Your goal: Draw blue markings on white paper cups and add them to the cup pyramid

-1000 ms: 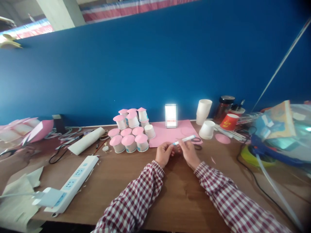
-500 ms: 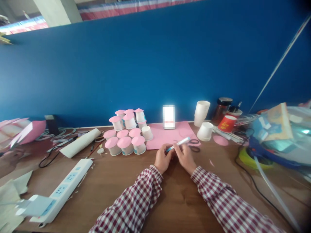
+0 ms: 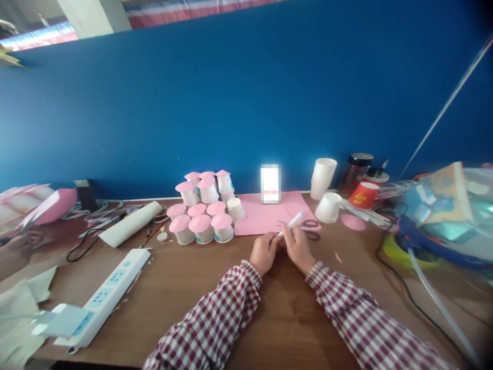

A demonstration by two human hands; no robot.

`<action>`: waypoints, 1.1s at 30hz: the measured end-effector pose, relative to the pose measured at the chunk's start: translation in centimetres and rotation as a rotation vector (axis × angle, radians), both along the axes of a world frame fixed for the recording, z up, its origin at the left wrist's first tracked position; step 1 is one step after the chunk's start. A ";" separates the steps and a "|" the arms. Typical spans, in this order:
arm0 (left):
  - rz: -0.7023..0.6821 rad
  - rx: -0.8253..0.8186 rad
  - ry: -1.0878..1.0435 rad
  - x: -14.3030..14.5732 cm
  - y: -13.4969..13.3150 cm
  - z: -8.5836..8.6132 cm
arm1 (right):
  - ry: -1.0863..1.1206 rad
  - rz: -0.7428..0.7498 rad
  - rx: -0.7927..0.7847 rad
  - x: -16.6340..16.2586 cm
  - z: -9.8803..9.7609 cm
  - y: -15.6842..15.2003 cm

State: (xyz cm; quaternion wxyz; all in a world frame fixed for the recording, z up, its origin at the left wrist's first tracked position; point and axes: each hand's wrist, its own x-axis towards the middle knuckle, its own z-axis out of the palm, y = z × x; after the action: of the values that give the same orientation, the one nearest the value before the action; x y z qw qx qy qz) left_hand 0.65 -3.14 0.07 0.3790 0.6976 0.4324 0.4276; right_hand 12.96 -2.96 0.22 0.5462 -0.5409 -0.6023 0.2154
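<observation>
My right hand (image 3: 298, 249) is closed around a slim white marker pen (image 3: 296, 221) with a pale blue end, which tilts up and to the right. My left hand (image 3: 265, 254) is closed at the pen's lower end, where the fingers of both hands meet and partly hide it. Just beyond my hands lies a pink paper sheet (image 3: 256, 216). Dark-handled scissors (image 3: 311, 224) rest on its right corner. Left of the sheet stand several upturned paper cups with pink cone tops (image 3: 203, 224), some stacked, and a plain white cup (image 3: 234, 209).
White cups (image 3: 328, 207), a red cup (image 3: 364, 196) and a pink paper disc (image 3: 353, 222) are at the right. A power strip (image 3: 115, 282) and white roll (image 3: 131, 224) lie left. Another person's hand (image 3: 23, 252) holds pink-topped cups at far left. A blue partition (image 3: 231, 103) stands behind.
The marker pen has turned steeper and slid lower between my hands. My right fingers have shifted along it. The whole view has moved slightly.
</observation>
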 end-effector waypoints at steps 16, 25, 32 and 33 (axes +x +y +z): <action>-0.102 -0.129 -0.116 -0.4 1.0 -0.4 | 0.128 0.095 -0.048 0.1 0.0 0.0; -0.062 -0.084 -0.042 -0.5 0.4 -0.5 | 0.131 0.065 -0.041 0.3 0.0 0.3; -0.033 0.175 0.227 0.3 0.0 -0.3 | 0.108 -0.029 0.009 -0.1 0.3 -0.2; -0.033 0.177 0.247 0.5 -0.1 -0.2 | 0.113 -0.050 0.014 -0.2 0.4 -0.3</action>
State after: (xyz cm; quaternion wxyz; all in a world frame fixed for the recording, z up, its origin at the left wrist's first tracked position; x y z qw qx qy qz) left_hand 1.13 -3.20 -0.11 0.2668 0.7827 0.4248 0.3685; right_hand 12.79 -3.23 0.60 0.5883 -0.5388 -0.5584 0.2274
